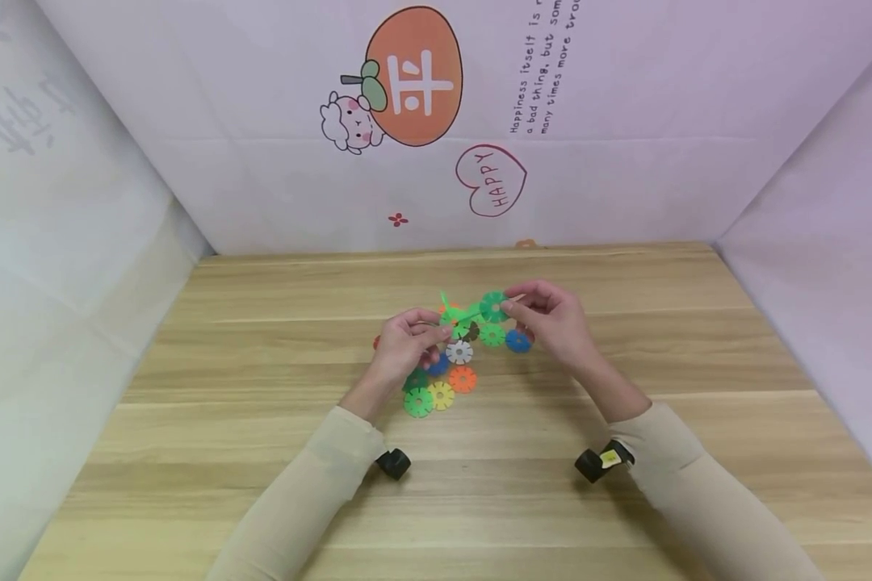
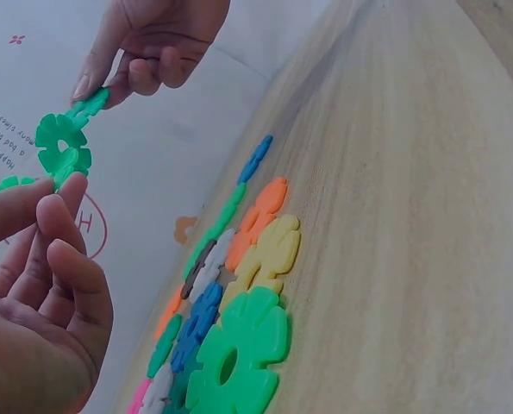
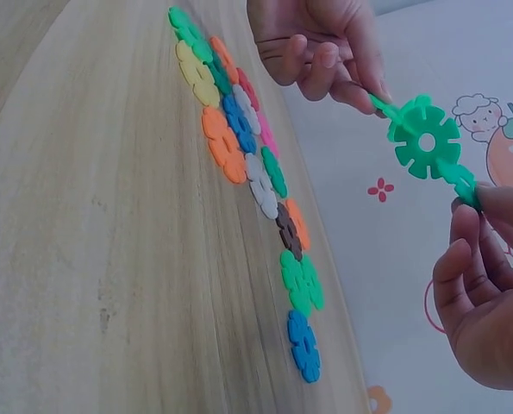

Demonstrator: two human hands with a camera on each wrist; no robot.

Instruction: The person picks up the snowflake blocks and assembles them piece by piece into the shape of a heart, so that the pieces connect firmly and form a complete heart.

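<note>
Both hands hold up a short chain of green interlocking snowflake discs (image 3: 409, 157) above the wooden table. My left hand (image 1: 401, 349) pinches the disc at one end between thumb and fingertips. At the other end, the thumb and fingers of my right hand (image 1: 558, 323) pinch another green disc (image 1: 493, 307). Between them, the middle disc stands at an angle to its neighbours, joined at the slots. Loose discs lie flat below the hands, among them a white disc (image 1: 459, 353), a blue disc (image 1: 518, 341) and a brown disc (image 3: 289, 231).
Nearer the person lie an orange disc (image 1: 463, 379), a yellow disc (image 1: 441, 395) and a light green disc (image 1: 417, 402). The wooden table (image 1: 276, 452) ends at a white printed backdrop (image 1: 262, 186), with white side walls left and right.
</note>
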